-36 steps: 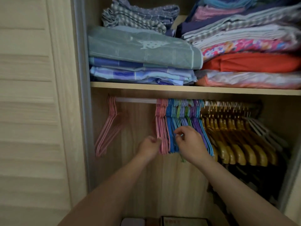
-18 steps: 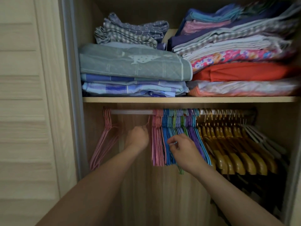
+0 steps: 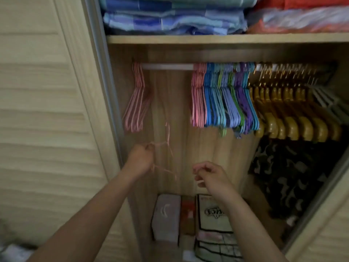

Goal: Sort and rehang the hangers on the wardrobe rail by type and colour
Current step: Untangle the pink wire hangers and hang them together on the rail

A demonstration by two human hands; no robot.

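Note:
The wardrobe rail runs under the shelf. A small group of pink wire hangers hangs at its far left. After a bare gap come more pink hangers, then mixed blue, green and purple hangers, then yellow wooden hangers and white hangers at the far right. My left hand grips a blurred pink wire hanger below the rail, off it. My right hand hangs lower, fingers loosely curled, holding nothing I can make out.
A louvred sliding door stands at the left. The shelf above carries folded linens. Boxes sit on the wardrobe floor, and dark patterned clothing hangs at the lower right.
My left hand has come down from the rail with a pink hanger. My right hand has let go of the blue hangers and dropped. The camera has tilted downward.

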